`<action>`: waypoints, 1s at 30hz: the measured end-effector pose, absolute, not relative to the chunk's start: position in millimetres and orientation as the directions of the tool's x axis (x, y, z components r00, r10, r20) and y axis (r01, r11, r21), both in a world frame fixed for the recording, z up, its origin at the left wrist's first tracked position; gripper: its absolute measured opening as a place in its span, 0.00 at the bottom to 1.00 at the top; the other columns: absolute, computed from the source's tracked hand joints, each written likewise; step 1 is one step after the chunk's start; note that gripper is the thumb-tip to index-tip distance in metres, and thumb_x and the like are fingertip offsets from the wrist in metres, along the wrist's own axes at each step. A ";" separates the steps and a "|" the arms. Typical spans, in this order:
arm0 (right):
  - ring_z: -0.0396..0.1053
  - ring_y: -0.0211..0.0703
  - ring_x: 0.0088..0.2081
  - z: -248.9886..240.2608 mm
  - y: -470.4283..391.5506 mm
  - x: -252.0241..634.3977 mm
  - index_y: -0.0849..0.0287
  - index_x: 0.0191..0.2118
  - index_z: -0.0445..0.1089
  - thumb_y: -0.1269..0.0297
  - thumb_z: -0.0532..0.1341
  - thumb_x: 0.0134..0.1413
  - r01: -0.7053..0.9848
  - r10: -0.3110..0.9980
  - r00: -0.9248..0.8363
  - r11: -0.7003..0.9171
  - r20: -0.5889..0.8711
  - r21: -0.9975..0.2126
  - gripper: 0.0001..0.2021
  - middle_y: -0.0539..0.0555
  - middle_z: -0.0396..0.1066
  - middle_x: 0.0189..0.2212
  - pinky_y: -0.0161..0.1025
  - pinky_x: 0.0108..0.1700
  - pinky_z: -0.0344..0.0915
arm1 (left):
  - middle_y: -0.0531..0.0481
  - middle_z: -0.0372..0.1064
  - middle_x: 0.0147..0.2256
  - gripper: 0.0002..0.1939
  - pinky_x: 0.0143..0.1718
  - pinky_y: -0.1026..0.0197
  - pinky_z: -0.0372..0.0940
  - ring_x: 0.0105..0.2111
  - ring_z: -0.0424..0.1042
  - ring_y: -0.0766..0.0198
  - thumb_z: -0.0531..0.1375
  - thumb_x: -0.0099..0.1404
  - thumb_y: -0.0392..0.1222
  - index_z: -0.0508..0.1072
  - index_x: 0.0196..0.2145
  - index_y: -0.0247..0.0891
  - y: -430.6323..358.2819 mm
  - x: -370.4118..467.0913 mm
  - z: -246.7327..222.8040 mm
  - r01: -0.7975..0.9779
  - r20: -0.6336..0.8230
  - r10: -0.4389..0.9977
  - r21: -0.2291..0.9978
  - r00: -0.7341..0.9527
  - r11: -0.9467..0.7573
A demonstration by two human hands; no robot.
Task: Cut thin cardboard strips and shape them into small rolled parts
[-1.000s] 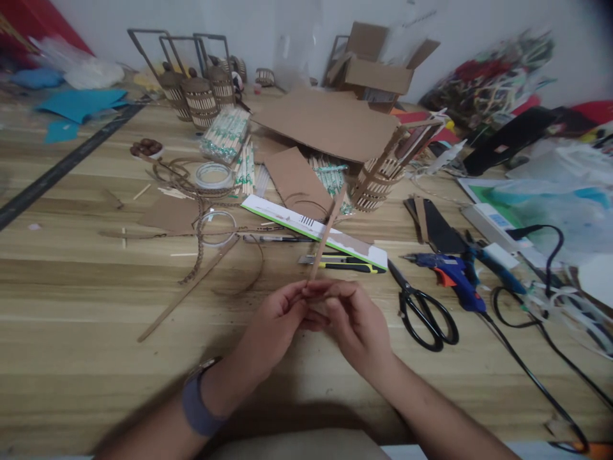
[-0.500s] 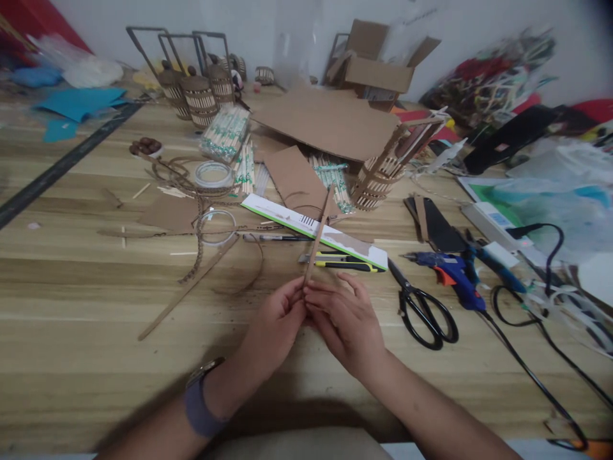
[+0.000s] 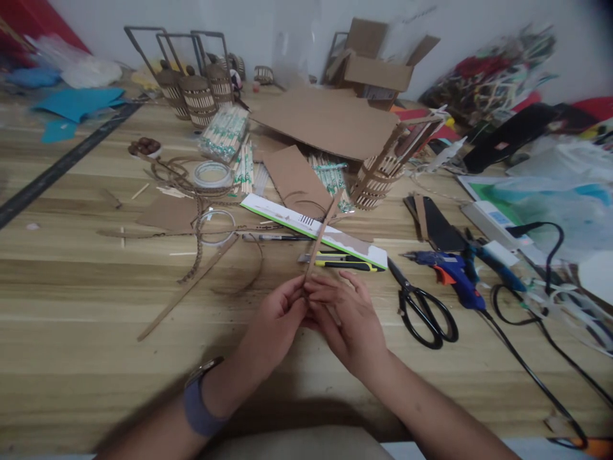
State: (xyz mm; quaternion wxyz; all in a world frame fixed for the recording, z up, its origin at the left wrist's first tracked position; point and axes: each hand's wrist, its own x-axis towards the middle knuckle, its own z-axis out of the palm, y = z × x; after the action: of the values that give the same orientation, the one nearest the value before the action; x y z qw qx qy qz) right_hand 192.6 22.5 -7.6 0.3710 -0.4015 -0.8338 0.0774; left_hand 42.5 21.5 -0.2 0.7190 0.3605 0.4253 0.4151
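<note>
A narrow strip of brown cardboard [image 3: 319, 241] rises from between my hands, pointing away from me, its far end bent to the right. My left hand [image 3: 278, 319] is closed on the near end. Opposite it, my right hand [image 3: 352, 319] pinches the same end with its fingers bunched together; the fingertips partly hide each other. Just beyond the hands lie a yellow-and-black utility knife [image 3: 347, 260] and a long white-and-green package [image 3: 287, 220], both crossed by the strip. Black-handled scissors [image 3: 424, 313] rest to the right of my right hand.
A blue hot glue gun [image 3: 450, 275] lies right, its cable running toward the front edge. Rolls of tape [image 3: 213, 174], cardboard strips [image 3: 186, 287] and cardboard sheets [image 3: 325, 121] spread across the table. A stick-and-cardboard bucket [image 3: 376, 182] stands beyond; finished ones [image 3: 198, 102] stand back left.
The strip's far end has bent over to the right, where it was straighter before. Both hands stay in nearly the same place, still gripping its near end.
</note>
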 end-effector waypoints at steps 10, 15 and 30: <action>0.77 0.43 0.46 -9.6 20.4 186.9 0.55 0.42 0.66 0.75 0.55 0.63 0.605 0.677 -0.404 0.702 0.615 -0.375 0.08 0.53 0.81 0.39 0.50 0.62 0.55 | 0.48 0.78 0.39 0.14 0.39 0.60 0.69 0.36 0.75 0.61 0.56 0.62 0.38 0.75 0.44 0.36 20.6 42.9 -1.7 -0.247 -0.352 0.900 0.876 0.259 0.414; 0.78 0.43 0.44 -8.3 20.7 190.2 0.53 0.44 0.65 0.72 0.54 0.65 0.616 0.723 -0.351 0.657 0.595 -0.434 0.07 0.50 0.81 0.37 0.50 0.62 0.57 | 0.48 0.78 0.36 0.18 0.32 0.62 0.68 0.29 0.74 0.64 0.56 0.62 0.38 0.73 0.49 0.34 19.4 42.5 -5.3 -0.209 -0.372 0.884 0.876 0.282 0.435; 0.77 0.42 0.47 -11.5 17.9 182.6 0.56 0.41 0.65 0.75 0.54 0.64 0.646 0.683 -0.376 0.678 0.626 -0.352 0.07 0.54 0.80 0.40 0.50 0.63 0.55 | 0.48 0.78 0.43 0.12 0.45 0.60 0.68 0.44 0.75 0.59 0.57 0.62 0.37 0.75 0.43 0.37 21.5 42.8 2.8 -0.299 -0.303 0.912 0.875 0.277 0.382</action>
State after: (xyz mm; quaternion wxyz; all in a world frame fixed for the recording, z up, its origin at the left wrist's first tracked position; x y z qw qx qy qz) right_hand 182.6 17.9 -11.5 0.3894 -0.4007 -0.8290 0.0240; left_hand 42.8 21.5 2.8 0.7137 0.3596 0.4261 0.4239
